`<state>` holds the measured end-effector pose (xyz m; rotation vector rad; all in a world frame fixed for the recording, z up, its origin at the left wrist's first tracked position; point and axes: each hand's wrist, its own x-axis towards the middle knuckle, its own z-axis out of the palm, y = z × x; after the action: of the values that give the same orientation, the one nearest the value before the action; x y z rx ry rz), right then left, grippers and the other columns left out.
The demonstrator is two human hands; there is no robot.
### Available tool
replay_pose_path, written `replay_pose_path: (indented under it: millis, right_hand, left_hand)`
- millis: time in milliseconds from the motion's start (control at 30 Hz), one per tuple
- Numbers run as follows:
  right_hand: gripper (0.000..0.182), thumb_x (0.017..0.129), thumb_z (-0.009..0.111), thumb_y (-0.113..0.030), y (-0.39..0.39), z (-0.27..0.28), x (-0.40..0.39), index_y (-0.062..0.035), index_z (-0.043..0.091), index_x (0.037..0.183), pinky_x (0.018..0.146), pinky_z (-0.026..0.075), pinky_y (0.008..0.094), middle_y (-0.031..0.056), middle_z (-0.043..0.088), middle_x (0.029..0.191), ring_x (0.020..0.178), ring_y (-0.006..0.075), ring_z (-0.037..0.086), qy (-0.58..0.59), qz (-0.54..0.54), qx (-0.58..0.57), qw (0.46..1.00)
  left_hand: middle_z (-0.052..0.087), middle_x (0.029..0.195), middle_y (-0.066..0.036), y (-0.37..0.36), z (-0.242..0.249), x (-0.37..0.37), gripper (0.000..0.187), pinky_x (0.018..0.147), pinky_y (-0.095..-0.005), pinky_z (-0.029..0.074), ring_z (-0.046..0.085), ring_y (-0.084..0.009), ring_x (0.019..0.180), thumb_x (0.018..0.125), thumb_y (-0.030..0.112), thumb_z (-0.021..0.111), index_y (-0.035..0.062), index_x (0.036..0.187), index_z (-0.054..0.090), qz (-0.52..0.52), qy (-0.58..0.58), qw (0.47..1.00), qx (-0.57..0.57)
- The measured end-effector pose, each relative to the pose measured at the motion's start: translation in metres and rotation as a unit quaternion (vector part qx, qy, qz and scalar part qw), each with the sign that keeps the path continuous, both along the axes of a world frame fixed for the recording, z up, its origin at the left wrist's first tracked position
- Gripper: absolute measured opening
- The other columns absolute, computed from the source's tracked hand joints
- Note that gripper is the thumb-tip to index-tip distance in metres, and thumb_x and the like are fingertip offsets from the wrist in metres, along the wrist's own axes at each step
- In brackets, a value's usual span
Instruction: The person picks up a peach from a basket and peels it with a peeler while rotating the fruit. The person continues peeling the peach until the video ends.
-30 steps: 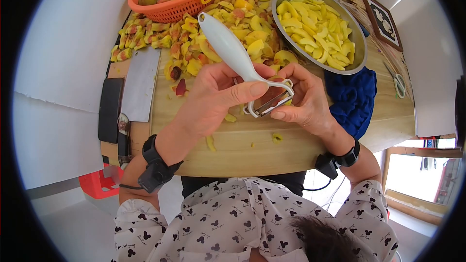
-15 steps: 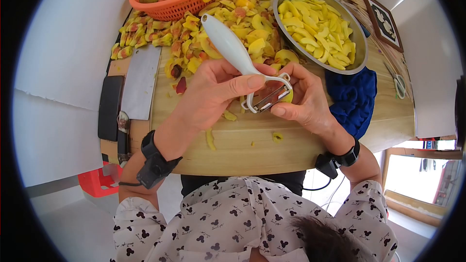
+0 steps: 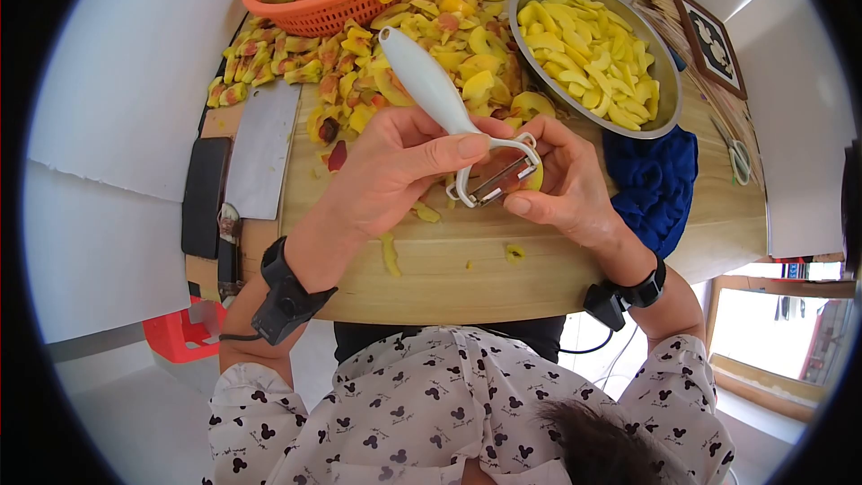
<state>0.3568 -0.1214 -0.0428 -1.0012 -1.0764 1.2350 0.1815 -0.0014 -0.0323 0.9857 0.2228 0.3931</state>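
My left hand (image 3: 395,166) grips a white Y-shaped peeler (image 3: 429,85), its handle slanting up and away, thumb near the head. Behind the peeler's blade sits a peach piece (image 3: 537,180), yellow with some reddish skin and mostly hidden. The fingers and thumb of my right hand (image 3: 575,184) are closed around that piece from the right side. Just beyond both hands spreads a heap of yellow and red peelings and fruit scraps (image 3: 476,63). A few peel bits (image 3: 390,254) lie on the wooden table (image 3: 440,292) nearer my body.
A steel bowl (image 3: 667,99) of yellow slices stands at back right, with a blue cloth (image 3: 654,184) before it. An orange basket (image 3: 332,20) of whole fruit is at back left. A cleaver (image 3: 262,157) and a dark phone-like slab (image 3: 206,198) lie left; scissors (image 3: 739,162) lie right.
Almost nothing differs. The peeler's handle has shifted very slightly to the right, and both hands keep their hold.
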Motion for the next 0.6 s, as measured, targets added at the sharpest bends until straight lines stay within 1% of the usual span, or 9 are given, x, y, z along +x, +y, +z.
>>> replay_pose_path:
  millis: [300,367,600]
  right_hand:
    - [0.045,0.071,0.079,-0.009,-0.0002,0.0012,0.0003,-0.0015,0.047,0.103,0.089,0.045,0.0283,0.0091,0.057,0.104,0.099,0.015,0.056,-0.001,0.007,-0.011,1.0]
    - [0.046,0.071,0.078,-0.009,-0.0005,0.0004,0.0007,-0.0015,0.047,0.104,0.089,0.045,0.0281,0.0092,0.057,0.104,0.099,0.0149,0.056,0.01,0.011,-0.012,1.0]
    - [0.047,0.071,0.079,-0.009,-0.0006,0.0017,0.0019,-0.0018,0.047,0.105,0.089,0.045,0.0278,0.0089,0.056,0.105,0.099,0.0148,0.056,0.009,0.027,-0.013,1.0]
  left_hand:
    - [0.062,0.108,-0.015,0.0024,-0.0008,-0.001,0.036,0.085,-0.0345,0.051,0.063,-0.0205,0.095,0.087,0.017,0.064,-0.0071,0.113,0.057,-0.006,0.011,1.0,-0.008]
    - [0.066,0.1,-0.012,0.0014,0.0009,-0.0008,0.032,0.082,-0.0276,0.05,0.064,-0.0154,0.09,0.087,0.014,0.064,-0.0071,0.11,0.06,0.002,0.014,1.0,-0.028]
    - [0.066,0.101,-0.012,0.0031,-0.0017,-0.0006,0.03,0.082,-0.0278,0.05,0.064,-0.0153,0.089,0.087,0.013,0.064,-0.007,0.11,0.06,0.0,0.007,0.999,-0.037]
